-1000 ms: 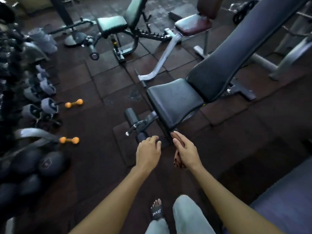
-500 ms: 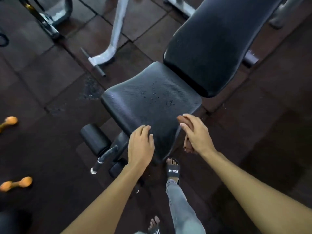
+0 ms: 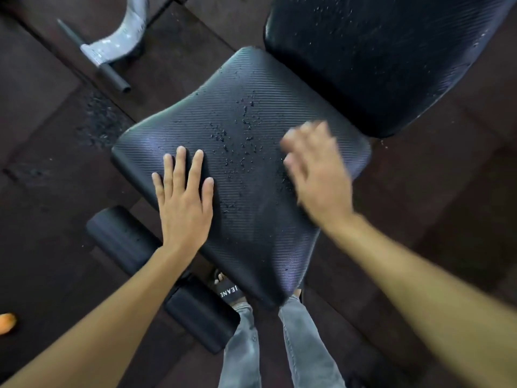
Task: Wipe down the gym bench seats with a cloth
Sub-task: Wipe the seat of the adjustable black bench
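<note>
The black ribbed bench seat [image 3: 251, 228] fills the middle of the head view, with dark specks or droplets [image 3: 237, 135] scattered over its centre. Its black backrest [image 3: 377, 65] rises at the upper right and is speckled too. My left hand [image 3: 183, 197] lies flat on the seat's left part with the fingers spread. My right hand [image 3: 316, 169] is motion-blurred over the seat's right part with the fingers curled. The brownish cloth seen in it earlier is hidden under the hand.
Black foam leg rollers [image 3: 123, 236] stick out below the seat's front left. A white frame foot [image 3: 117, 43] of another machine lies on the dark floor tiles at the upper left. An orange dumbbell end [image 3: 7, 323] shows at the left edge. My sandalled foot [image 3: 228, 289] stands under the seat.
I have stepped up close over the bench. My left hand moved from the seat's front edge to lie flat on it. My right hand swung from beside the seat onto its right part.
</note>
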Action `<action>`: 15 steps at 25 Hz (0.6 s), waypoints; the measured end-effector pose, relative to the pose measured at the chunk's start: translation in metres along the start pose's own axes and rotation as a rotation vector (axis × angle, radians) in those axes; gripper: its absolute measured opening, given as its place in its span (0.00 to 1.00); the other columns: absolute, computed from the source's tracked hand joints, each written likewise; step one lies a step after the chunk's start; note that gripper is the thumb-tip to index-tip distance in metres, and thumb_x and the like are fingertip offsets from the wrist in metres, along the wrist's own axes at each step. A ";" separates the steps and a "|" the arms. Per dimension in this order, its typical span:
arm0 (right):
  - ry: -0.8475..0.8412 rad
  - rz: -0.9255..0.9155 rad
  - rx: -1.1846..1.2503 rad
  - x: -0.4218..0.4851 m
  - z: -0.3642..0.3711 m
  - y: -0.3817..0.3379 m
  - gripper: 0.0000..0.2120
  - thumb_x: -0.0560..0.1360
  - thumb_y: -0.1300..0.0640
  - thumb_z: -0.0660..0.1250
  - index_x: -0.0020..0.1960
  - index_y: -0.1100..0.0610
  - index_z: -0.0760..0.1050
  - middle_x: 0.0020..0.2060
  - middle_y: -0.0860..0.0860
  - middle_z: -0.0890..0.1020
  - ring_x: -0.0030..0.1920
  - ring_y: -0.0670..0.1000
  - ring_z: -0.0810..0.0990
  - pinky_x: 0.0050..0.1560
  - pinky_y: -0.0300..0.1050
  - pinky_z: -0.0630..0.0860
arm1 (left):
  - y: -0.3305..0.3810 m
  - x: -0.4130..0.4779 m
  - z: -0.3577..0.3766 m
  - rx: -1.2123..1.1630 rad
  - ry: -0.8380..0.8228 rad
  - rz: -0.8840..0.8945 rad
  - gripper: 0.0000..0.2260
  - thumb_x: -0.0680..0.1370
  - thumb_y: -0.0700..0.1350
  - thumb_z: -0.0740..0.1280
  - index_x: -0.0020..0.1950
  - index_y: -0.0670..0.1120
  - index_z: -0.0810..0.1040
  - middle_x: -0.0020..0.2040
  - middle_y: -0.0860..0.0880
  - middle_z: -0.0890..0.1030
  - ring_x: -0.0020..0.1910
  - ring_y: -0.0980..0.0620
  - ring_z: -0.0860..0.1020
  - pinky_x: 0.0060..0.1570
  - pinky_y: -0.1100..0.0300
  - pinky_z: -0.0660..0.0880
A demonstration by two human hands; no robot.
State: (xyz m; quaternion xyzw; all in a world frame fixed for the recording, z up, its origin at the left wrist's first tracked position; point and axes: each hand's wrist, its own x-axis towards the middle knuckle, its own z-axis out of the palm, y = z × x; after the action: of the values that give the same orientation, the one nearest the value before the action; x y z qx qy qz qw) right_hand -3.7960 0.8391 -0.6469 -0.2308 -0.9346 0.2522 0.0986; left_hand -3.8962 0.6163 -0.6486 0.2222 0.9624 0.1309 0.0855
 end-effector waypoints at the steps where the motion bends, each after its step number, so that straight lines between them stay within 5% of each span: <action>1: -0.042 -0.143 -0.018 -0.039 0.010 -0.020 0.20 0.82 0.49 0.59 0.72 0.52 0.72 0.73 0.54 0.71 0.76 0.58 0.63 0.76 0.55 0.60 | 0.000 0.000 0.002 -0.006 0.003 0.001 0.23 0.84 0.54 0.50 0.79 0.52 0.54 0.80 0.49 0.51 0.79 0.48 0.46 0.77 0.44 0.44; 4: -0.251 -0.584 -0.105 -0.097 0.007 -0.037 0.17 0.84 0.50 0.59 0.71 0.49 0.73 0.73 0.52 0.72 0.75 0.55 0.66 0.73 0.55 0.65 | 0.000 0.001 0.002 -0.024 0.014 -0.008 0.23 0.83 0.55 0.49 0.79 0.53 0.55 0.80 0.49 0.52 0.79 0.48 0.46 0.76 0.42 0.45; 6: -0.249 -0.689 -0.188 -0.053 0.001 -0.010 0.17 0.84 0.51 0.58 0.72 0.49 0.72 0.73 0.52 0.71 0.75 0.55 0.66 0.73 0.57 0.65 | 0.000 0.002 0.003 -0.048 0.018 -0.013 0.23 0.83 0.55 0.50 0.78 0.53 0.55 0.80 0.49 0.52 0.79 0.48 0.46 0.76 0.43 0.45; 10: -0.021 -0.107 -0.134 0.086 0.002 0.019 0.19 0.84 0.52 0.56 0.74 0.52 0.68 0.76 0.55 0.67 0.78 0.59 0.59 0.77 0.56 0.51 | -0.003 0.001 0.003 -0.069 0.059 -0.005 0.23 0.83 0.55 0.51 0.78 0.51 0.57 0.79 0.50 0.55 0.79 0.50 0.49 0.77 0.47 0.45; 12: 0.061 0.166 -0.126 0.099 0.016 -0.010 0.20 0.84 0.52 0.54 0.75 0.52 0.67 0.75 0.55 0.66 0.77 0.59 0.59 0.77 0.54 0.52 | -0.009 0.003 0.001 -0.093 0.091 -0.050 0.22 0.84 0.53 0.51 0.78 0.49 0.58 0.79 0.50 0.56 0.79 0.51 0.50 0.77 0.47 0.48; 13: 0.078 0.130 -0.163 0.081 0.025 -0.028 0.20 0.84 0.53 0.55 0.75 0.54 0.67 0.75 0.57 0.68 0.77 0.60 0.62 0.77 0.56 0.56 | -0.013 0.004 0.000 -0.103 0.106 -0.092 0.22 0.84 0.52 0.50 0.78 0.48 0.57 0.79 0.49 0.56 0.79 0.51 0.50 0.77 0.46 0.48; 15: -0.060 -0.267 -0.178 0.016 0.040 -0.064 0.19 0.84 0.55 0.57 0.74 0.54 0.68 0.73 0.57 0.70 0.75 0.60 0.65 0.74 0.58 0.62 | -0.021 0.005 -0.002 -0.117 0.113 -0.141 0.22 0.84 0.50 0.49 0.78 0.46 0.55 0.80 0.49 0.54 0.79 0.50 0.49 0.77 0.44 0.49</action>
State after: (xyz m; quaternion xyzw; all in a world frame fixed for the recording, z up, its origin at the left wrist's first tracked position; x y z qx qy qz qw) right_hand -3.8459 0.7808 -0.6469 -0.1045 -0.9781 0.1600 0.0823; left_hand -3.9097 0.6004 -0.6535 0.1409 0.9696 0.1927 0.0531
